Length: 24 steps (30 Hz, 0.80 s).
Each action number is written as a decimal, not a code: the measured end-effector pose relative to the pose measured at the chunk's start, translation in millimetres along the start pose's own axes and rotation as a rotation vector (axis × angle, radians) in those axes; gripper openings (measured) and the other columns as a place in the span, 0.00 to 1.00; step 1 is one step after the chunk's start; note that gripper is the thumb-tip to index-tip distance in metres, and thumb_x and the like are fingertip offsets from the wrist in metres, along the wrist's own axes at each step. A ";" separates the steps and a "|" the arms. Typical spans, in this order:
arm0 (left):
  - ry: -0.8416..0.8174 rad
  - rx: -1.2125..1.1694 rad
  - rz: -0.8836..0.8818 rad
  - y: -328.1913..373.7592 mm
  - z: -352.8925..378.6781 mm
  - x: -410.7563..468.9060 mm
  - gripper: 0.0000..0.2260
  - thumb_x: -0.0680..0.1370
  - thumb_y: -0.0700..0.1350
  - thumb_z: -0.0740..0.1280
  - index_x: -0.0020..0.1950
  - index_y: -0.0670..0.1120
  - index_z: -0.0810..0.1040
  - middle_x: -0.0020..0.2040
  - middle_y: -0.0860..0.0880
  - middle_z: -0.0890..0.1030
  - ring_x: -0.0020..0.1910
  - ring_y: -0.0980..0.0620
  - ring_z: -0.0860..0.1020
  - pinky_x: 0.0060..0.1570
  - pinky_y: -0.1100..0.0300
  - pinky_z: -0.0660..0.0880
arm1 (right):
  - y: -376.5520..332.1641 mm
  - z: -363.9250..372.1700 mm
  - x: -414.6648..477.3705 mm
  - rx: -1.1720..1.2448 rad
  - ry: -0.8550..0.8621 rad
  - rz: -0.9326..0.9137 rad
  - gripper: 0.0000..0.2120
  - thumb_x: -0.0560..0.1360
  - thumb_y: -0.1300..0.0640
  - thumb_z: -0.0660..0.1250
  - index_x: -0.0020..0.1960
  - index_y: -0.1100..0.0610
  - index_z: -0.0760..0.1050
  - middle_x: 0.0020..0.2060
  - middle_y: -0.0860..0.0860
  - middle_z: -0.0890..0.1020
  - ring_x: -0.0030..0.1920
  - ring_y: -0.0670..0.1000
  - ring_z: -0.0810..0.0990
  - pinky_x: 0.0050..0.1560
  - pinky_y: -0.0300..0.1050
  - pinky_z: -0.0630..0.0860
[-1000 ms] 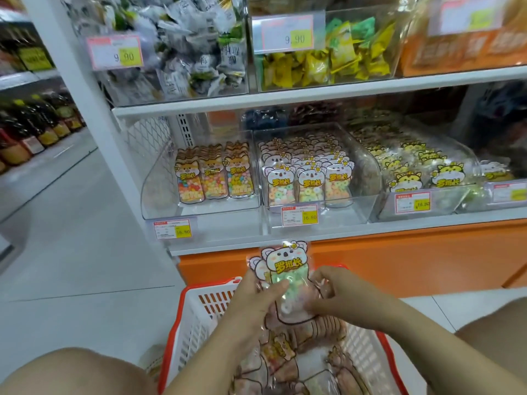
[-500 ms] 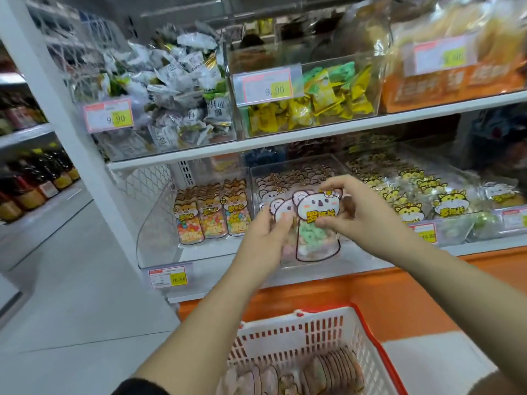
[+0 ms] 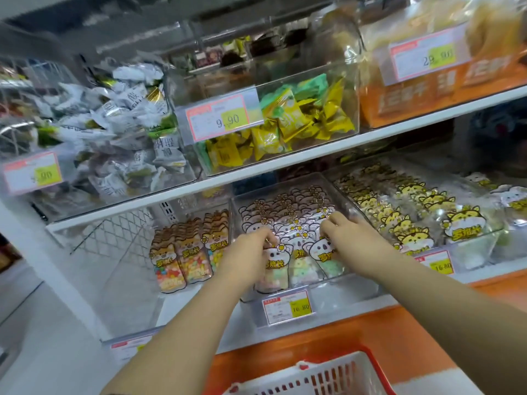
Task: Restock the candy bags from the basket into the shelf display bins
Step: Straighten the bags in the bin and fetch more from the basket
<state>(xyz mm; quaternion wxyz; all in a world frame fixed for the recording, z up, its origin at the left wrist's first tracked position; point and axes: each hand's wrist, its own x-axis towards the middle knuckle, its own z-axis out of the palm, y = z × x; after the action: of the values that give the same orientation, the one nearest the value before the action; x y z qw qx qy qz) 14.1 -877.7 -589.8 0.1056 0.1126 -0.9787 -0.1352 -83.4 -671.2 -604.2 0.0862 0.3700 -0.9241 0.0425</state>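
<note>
You are reaching into the middle clear bin on the lower shelf, the red-rimmed basket below being cut off by the frame, your left hand and right hand pinching upright koala-faced candy bags, fingertips hiding among their clear, pastel-filled fronts.

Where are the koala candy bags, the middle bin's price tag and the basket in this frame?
koala candy bags (image 3: 302,269), head view, on a front bag's clear lower half.
middle bin's price tag (image 3: 286,307), head view, on the tag's centre.
basket (image 3: 328,374), head view, on its white slotted wall.
</note>
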 end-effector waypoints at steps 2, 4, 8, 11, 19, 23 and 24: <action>-0.040 0.332 0.054 -4.8 1.4 2.6 0.17 0.78 0.38 0.66 0.59 0.59 0.72 0.57 0.54 0.83 0.55 0.48 0.81 0.54 0.55 0.76 | -2.6 4.3 3.9 -0.104 0.014 0.044 0.22 0.74 0.64 0.65 0.66 0.54 0.65 0.63 0.54 0.71 0.59 0.56 0.76 0.69 0.51 0.62; -0.035 0.559 0.113 -5.6 3.5 3.4 0.22 0.76 0.38 0.67 0.66 0.56 0.71 0.60 0.51 0.83 0.58 0.46 0.80 0.57 0.54 0.71 | -6.2 4.6 6.0 -0.180 0.041 0.089 0.20 0.76 0.63 0.62 0.67 0.56 0.66 0.64 0.56 0.72 0.63 0.58 0.73 0.67 0.50 0.64; -0.026 0.681 0.116 -1.3 9.6 -0.4 0.26 0.74 0.38 0.69 0.70 0.51 0.68 0.64 0.48 0.78 0.61 0.45 0.78 0.62 0.51 0.66 | -14.6 3.8 6.3 -0.284 0.082 0.159 0.18 0.78 0.60 0.61 0.67 0.57 0.67 0.64 0.56 0.72 0.66 0.59 0.67 0.64 0.52 0.65; 0.028 0.677 0.136 3.7 7.1 -7.0 0.29 0.73 0.37 0.69 0.72 0.49 0.66 0.68 0.46 0.71 0.65 0.44 0.73 0.66 0.50 0.64 | -16.7 0.7 3.1 -0.306 0.129 0.175 0.19 0.77 0.58 0.64 0.66 0.56 0.67 0.62 0.56 0.71 0.64 0.59 0.66 0.61 0.53 0.64; -0.407 0.066 0.076 22.2 20.4 -16.3 0.09 0.82 0.43 0.59 0.51 0.48 0.79 0.47 0.48 0.80 0.45 0.48 0.76 0.48 0.51 0.76 | -17.1 7.9 0.4 0.146 -0.255 0.155 0.10 0.79 0.52 0.61 0.43 0.56 0.73 0.43 0.54 0.78 0.46 0.57 0.79 0.43 0.45 0.73; -0.632 0.065 -0.027 21.7 24.7 0.8 0.13 0.84 0.48 0.55 0.45 0.44 0.72 0.44 0.45 0.75 0.40 0.47 0.71 0.42 0.54 0.69 | -11.7 7.7 -1.5 0.257 -0.545 0.125 0.23 0.85 0.45 0.47 0.39 0.58 0.67 0.46 0.60 0.76 0.47 0.55 0.71 0.51 0.45 0.70; -0.672 0.116 -0.025 20.3 28.9 2.6 0.13 0.85 0.47 0.53 0.44 0.44 0.71 0.47 0.43 0.76 0.41 0.47 0.70 0.43 0.55 0.68 | -11.4 8.5 -0.3 0.256 -0.586 0.122 0.23 0.85 0.44 0.45 0.45 0.59 0.69 0.54 0.63 0.77 0.48 0.54 0.69 0.52 0.45 0.68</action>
<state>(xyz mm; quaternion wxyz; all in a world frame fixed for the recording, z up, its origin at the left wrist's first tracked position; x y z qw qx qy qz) 0.8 -852.3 -610.7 -0.2312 0.0797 -0.9633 -0.1104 -76.3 -680.4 -612.5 -0.2332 0.3181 -0.9173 0.0551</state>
